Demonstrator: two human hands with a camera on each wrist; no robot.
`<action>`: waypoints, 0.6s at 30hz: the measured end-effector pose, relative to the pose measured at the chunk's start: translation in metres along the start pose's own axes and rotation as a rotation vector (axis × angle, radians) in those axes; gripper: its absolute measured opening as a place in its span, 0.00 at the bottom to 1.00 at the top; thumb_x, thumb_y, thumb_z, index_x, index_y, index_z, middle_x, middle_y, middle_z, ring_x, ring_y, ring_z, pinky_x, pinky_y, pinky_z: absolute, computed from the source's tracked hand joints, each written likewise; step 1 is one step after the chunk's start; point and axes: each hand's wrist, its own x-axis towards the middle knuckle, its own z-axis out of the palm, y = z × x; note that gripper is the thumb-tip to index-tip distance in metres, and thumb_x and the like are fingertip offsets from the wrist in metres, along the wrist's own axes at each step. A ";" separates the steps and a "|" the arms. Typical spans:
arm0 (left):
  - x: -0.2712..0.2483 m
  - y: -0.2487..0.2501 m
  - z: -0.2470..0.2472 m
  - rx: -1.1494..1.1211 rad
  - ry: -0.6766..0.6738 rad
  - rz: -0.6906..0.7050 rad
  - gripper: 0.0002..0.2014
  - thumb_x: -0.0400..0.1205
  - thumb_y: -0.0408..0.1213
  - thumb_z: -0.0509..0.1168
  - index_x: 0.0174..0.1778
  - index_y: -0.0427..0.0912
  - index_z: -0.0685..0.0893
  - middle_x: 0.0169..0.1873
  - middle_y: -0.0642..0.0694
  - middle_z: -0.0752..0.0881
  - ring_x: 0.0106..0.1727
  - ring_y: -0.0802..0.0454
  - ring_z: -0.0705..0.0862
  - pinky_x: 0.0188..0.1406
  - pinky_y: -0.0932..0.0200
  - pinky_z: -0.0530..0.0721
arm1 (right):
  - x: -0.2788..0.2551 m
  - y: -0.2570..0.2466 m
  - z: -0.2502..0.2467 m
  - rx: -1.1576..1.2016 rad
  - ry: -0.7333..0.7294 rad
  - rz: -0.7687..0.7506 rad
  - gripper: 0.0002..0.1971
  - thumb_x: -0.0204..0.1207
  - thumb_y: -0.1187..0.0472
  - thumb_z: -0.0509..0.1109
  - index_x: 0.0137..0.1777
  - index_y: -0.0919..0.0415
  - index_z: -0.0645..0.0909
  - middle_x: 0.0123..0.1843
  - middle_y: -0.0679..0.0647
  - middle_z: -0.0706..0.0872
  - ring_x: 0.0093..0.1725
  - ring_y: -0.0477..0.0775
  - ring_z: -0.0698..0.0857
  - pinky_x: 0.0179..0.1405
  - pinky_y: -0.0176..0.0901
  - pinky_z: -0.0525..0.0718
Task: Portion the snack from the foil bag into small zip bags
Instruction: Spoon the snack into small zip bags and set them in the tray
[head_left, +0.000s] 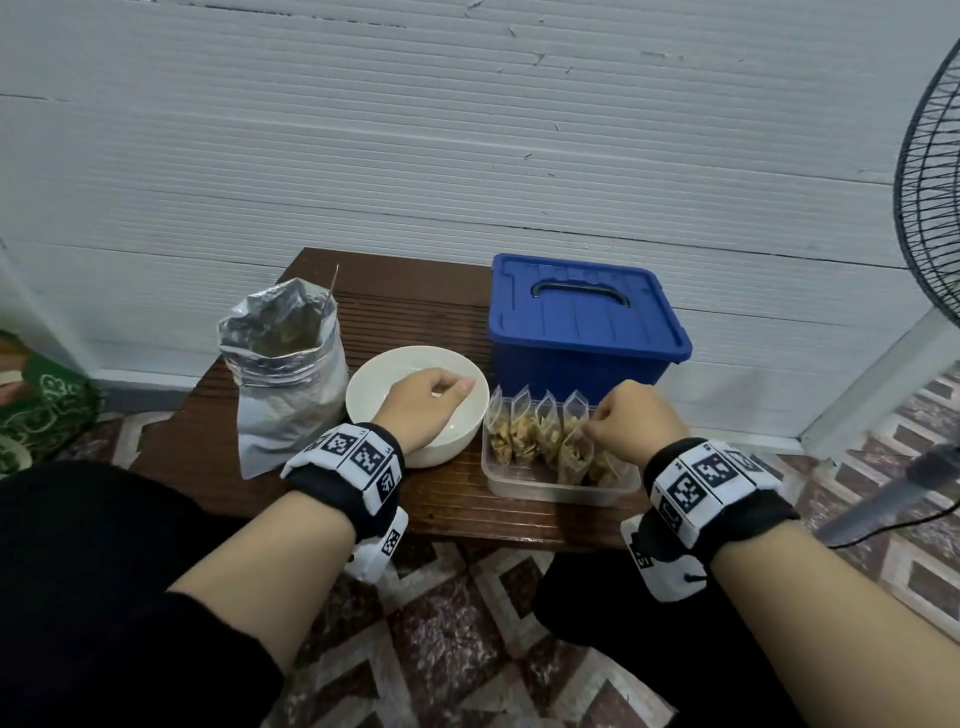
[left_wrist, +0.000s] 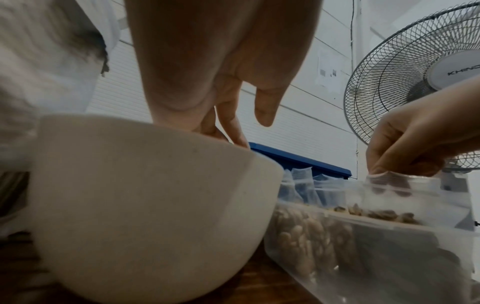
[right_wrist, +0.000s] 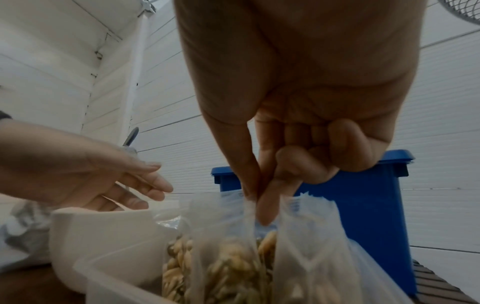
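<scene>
Your forearms fill the near field, each wrist strapped with a black band carrying white coded marker tiles. Your left hand (head_left: 426, 397) hangs over the white bowl (head_left: 452, 441), fingers loosely extended and relaxed, grasping nothing; the wrist view shows the fingertips at the bowl's far rim. The bowl is smooth, round and glossy, and its visible interior shows no contents.

Your right hand (head_left: 636, 421) pinches the top edge of a small zip bag (head_left: 574, 460) between thumb and forefinger, the remaining fingers curled in. That bag stands in the clear tray (head_left: 550, 491), a shallow rectangular plastic container, just beside the bowl. It holds a row of filled zip bags (head_left: 524, 434), upright and pressed against one another, each of thin transparent film with a pale snack of small, elongated tan pieces filling the lower half.

Your foil bag (head_left: 285, 379) stands open on the left of the wooden table (head_left: 447, 317), touching or just beside the bowl; its crinkled silver mouth shows brownish snack inside. A blue lidded box (head_left: 582, 322) with a dark handle sits behind the tray. The table surface is dark brown and ribbed. A wire-guarded fan (head_left: 930, 176) stands at the right.
</scene>
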 end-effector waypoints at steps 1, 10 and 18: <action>0.000 -0.001 0.000 -0.001 0.008 -0.008 0.14 0.85 0.49 0.62 0.57 0.44 0.84 0.51 0.54 0.83 0.59 0.51 0.82 0.66 0.55 0.74 | 0.000 0.000 -0.002 -0.005 0.000 -0.003 0.12 0.75 0.58 0.69 0.35 0.63 0.87 0.36 0.57 0.88 0.38 0.56 0.86 0.38 0.43 0.83; 0.005 -0.009 -0.008 0.096 0.095 -0.044 0.14 0.80 0.42 0.70 0.60 0.43 0.85 0.58 0.48 0.86 0.62 0.51 0.81 0.65 0.58 0.74 | 0.002 -0.003 -0.015 0.071 0.009 -0.100 0.08 0.74 0.55 0.75 0.35 0.54 0.85 0.39 0.50 0.86 0.44 0.50 0.85 0.44 0.43 0.82; 0.013 -0.017 -0.007 0.359 -0.079 -0.070 0.33 0.76 0.45 0.74 0.77 0.46 0.72 0.77 0.45 0.73 0.77 0.47 0.70 0.76 0.52 0.67 | 0.003 -0.031 -0.008 0.360 0.079 -0.259 0.02 0.75 0.57 0.74 0.43 0.53 0.86 0.37 0.49 0.87 0.40 0.45 0.84 0.40 0.31 0.79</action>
